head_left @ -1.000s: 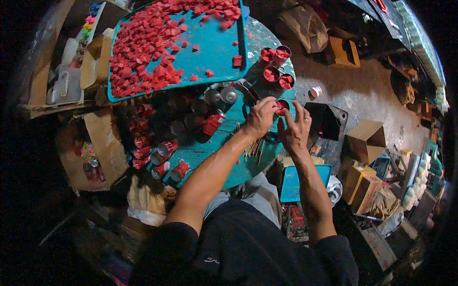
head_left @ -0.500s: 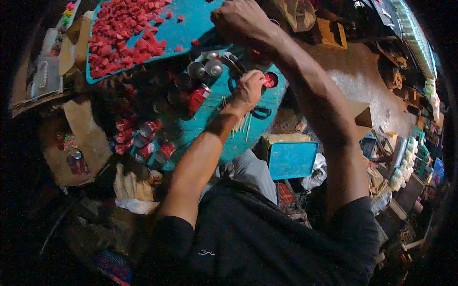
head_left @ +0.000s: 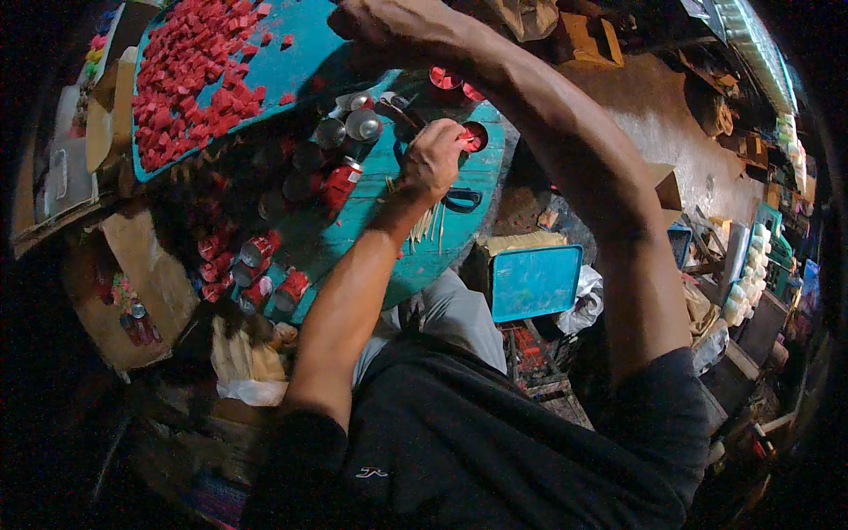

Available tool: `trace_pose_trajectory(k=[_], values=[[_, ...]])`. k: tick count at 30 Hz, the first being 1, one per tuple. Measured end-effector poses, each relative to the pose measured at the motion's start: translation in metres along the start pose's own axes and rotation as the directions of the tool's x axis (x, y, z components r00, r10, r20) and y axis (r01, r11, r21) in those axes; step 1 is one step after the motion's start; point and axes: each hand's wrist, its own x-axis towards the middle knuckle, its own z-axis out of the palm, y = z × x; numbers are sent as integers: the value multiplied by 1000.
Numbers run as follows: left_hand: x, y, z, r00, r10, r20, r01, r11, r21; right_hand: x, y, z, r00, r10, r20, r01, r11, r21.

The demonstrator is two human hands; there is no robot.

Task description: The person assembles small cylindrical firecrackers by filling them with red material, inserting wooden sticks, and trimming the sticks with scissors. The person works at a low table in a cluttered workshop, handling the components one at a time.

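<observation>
My left hand [head_left: 430, 160] is closed, its fingertips at the rim of a small round cup [head_left: 475, 138] with red inside. Whether those fingers hold a piece is too small to tell. Thin wooden sticks [head_left: 429, 224] and black scissor-like handles [head_left: 463, 200] lie on the turquoise table [head_left: 371, 252] close to that wrist. My right hand [head_left: 382, 19] reaches over the right end of a blue tray [head_left: 300, 42], cut by the top edge, with curled fingers. Red cubes [head_left: 190, 84] heap on the tray's left part. Another red-filled cup [head_left: 444, 78] stands below my right forearm.
Silvery can bottoms [head_left: 363, 125] and a red drink can [head_left: 343, 184] stand left of my left hand. Several red cans [head_left: 256, 249] lie at the table's left edge. An open cardboard box [head_left: 150, 274] is farther left; a blue plastic lid [head_left: 536, 283] stands right of my legs.
My right hand has shifted left along the tray, toward the red cubes. My left hand stays closed at the cup. The whole view has shifted slightly.
</observation>
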Motion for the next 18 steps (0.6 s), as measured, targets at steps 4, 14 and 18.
trace_pose_trajectory(k=[4,14,18], values=[[-2,2,-6,996,-45,73,46,999,-14,-47,0,-38,963,263,59,-262,965,-22],[-9,0,-15,997,-51,49,52,998,-27,-228,-1,33,921,314,229,-293,948,-123],[-16,2,-20,978,-172,118,180,982,-62,-248,-17,28,927,364,88,-357,930,-89]])
